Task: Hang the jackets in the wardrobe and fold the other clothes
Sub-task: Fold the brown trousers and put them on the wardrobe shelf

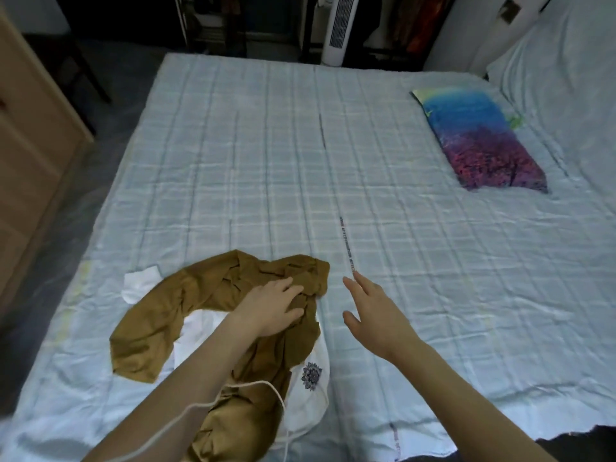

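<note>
The left hand (271, 306) lies palm down on the crumpled mustard-brown garment (213, 315), its fingers bent and sunk into the folds near the garment's far right edge; whether they actually pinch the cloth or only press on it cannot be told. The right hand (373, 313) is released and holds nothing: its fingers are straight and spread, reaching forward just above the bedsheet (383, 201), to the right of the garment and apart from it. Both forearms come in from the near edge, the left one crossing over the brown cloth. A thin white cord (233, 388) loops over the left forearm and the near part of the garment.

The brown garment sits in a heap on the near left part of the bed, on top of a white garment (308, 400) that bears a small dark flower-like print and shows at several edges of the heap. Farther off, to the right, a blue-to-purple pillow (480, 141) lies on the sheet. Beyond the bed's far edge stands a white tower fan (340, 28), and wooden furniture (33, 138) stands at the left.
</note>
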Tool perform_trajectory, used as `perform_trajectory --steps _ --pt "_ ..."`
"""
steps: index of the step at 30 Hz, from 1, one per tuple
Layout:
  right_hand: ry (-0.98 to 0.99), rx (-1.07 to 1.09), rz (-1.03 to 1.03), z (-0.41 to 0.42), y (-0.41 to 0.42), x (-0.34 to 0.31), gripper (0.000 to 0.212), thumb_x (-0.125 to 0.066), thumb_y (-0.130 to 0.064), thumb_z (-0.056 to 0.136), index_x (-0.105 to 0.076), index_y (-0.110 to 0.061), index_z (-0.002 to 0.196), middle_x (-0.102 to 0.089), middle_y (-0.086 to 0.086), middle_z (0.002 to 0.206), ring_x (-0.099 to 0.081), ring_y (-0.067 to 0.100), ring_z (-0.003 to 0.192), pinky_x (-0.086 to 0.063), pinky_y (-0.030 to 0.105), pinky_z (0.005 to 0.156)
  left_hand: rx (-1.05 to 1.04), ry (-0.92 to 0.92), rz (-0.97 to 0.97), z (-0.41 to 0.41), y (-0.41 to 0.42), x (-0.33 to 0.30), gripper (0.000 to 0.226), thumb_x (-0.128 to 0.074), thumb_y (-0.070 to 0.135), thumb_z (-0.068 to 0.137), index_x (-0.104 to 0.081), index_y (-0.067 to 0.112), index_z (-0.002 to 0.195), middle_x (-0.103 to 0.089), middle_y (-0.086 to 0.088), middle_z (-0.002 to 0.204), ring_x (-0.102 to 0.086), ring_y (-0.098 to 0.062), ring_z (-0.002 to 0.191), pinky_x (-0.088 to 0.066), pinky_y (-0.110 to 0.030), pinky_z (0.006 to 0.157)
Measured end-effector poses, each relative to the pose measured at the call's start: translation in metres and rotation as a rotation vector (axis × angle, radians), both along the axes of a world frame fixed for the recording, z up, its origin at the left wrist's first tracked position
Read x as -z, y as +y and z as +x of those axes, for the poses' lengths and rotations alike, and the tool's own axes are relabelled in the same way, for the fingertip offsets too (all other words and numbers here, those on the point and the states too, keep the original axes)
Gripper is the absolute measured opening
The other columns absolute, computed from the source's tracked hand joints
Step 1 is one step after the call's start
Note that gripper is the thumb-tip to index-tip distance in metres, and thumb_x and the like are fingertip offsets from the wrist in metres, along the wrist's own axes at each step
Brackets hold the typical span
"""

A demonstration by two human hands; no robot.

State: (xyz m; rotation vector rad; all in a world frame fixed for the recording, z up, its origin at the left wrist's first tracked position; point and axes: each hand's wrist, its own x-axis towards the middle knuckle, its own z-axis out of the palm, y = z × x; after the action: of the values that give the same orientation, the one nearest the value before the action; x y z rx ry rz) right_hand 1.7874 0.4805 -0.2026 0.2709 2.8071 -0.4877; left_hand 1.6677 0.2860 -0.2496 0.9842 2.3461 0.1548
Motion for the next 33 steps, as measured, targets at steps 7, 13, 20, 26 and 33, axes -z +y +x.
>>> perform_trajectory --steps 7,13,20,26,33 --pt "-0.069 -0.061 -0.052 -0.035 0.016 0.052 0.065 -0.049 -0.029 0.097 -0.017 -0.023 0.153 -0.015 0.003 0.161 -0.020 0.021 0.145 -0.024 0.031 0.114 -0.037 -0.060 -0.020 0.007 0.027 0.068 0.057 -0.042 0.043 0.097 -0.032 0.023 0.149 -0.023 -0.002 0.159 -0.032 -0.027 0.139 -0.035 -0.042 0.110" --pt "-0.159 -0.225 -0.145 -0.051 0.020 0.128 0.062 -0.052 -0.020 0.091 -0.027 -0.017 0.148 -0.033 0.004 0.150 -0.036 0.024 0.132 -0.035 0.034 0.110 -0.182 -0.073 -0.051 0.052 0.050 0.148 0.066 -0.048 0.058 0.068 -0.066 0.024 0.120 -0.066 -0.003 0.121 -0.052 -0.029 0.119 -0.056 -0.044 0.086" --pt "-0.192 -0.417 0.001 -0.113 0.041 0.224 0.073 -0.058 -0.028 0.091 -0.019 -0.015 0.152 -0.022 0.008 0.156 -0.027 0.028 0.141 -0.026 0.042 0.116 -0.464 -0.098 -0.112 0.067 0.079 0.198 0.078 -0.052 0.046 0.090 -0.014 0.023 0.154 -0.033 -0.005 0.149 -0.025 -0.026 0.141 -0.028 -0.038 0.110" --pt "-0.261 -0.537 0.126 -0.137 0.054 0.251 0.041 -0.058 -0.026 0.087 -0.043 -0.026 0.125 -0.053 -0.002 0.122 -0.050 0.022 0.117 -0.035 0.041 0.102 -0.581 -0.022 -0.213 0.067 0.100 0.184 0.037 -0.053 0.023 0.088 -0.049 0.028 0.125 -0.048 0.005 0.127 -0.034 -0.022 0.127 -0.028 -0.038 0.102" --pt "-0.588 -0.507 0.188 -0.094 0.085 0.222 0.014 -0.050 -0.029 0.095 -0.058 -0.022 0.085 -0.059 -0.002 0.094 -0.058 0.022 0.106 -0.035 0.039 0.100 -0.324 -0.008 -0.260 0.094 0.092 0.116 0.040 -0.053 0.028 0.094 -0.042 0.019 0.131 -0.054 -0.006 0.129 -0.045 -0.030 0.118 -0.029 -0.042 0.102"
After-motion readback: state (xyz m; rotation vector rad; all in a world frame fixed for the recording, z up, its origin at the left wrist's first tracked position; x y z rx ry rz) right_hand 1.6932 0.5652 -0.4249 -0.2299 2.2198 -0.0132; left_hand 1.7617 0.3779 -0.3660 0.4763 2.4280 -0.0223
